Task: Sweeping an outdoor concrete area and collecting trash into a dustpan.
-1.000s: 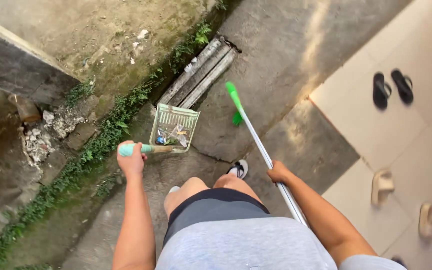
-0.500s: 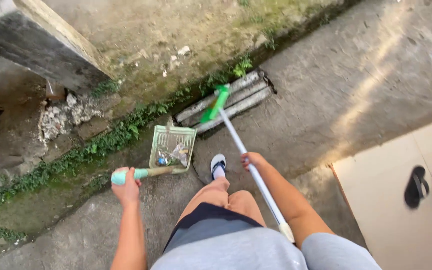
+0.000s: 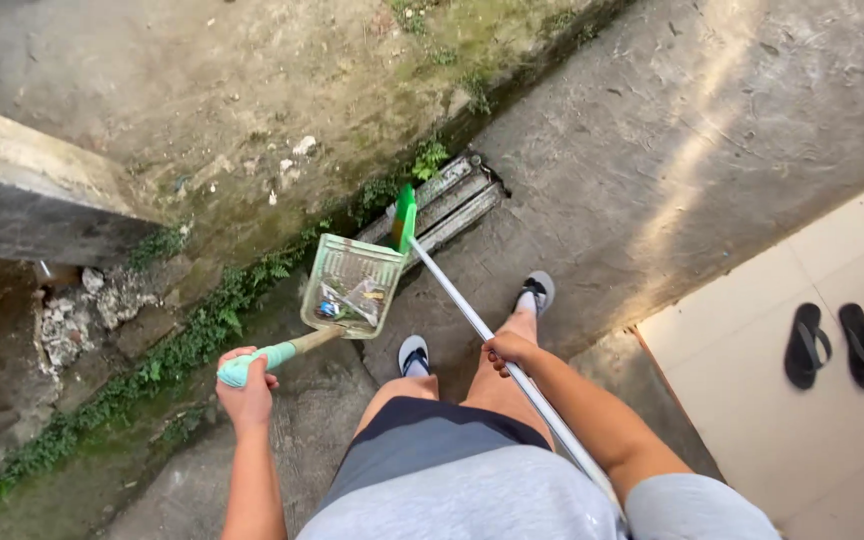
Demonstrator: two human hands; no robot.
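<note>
Lifted higher now, the clear plastic dustpan [image 3: 352, 287] tilts beyond the left hand [image 3: 245, 389], whose fingers wrap tight round its smooth green handle. Right hand [image 3: 508, 351] stays closed on the thin white broom pole [image 3: 462, 309], green head by the metal drain grate [image 3: 447, 204] on rough concrete.
</note>
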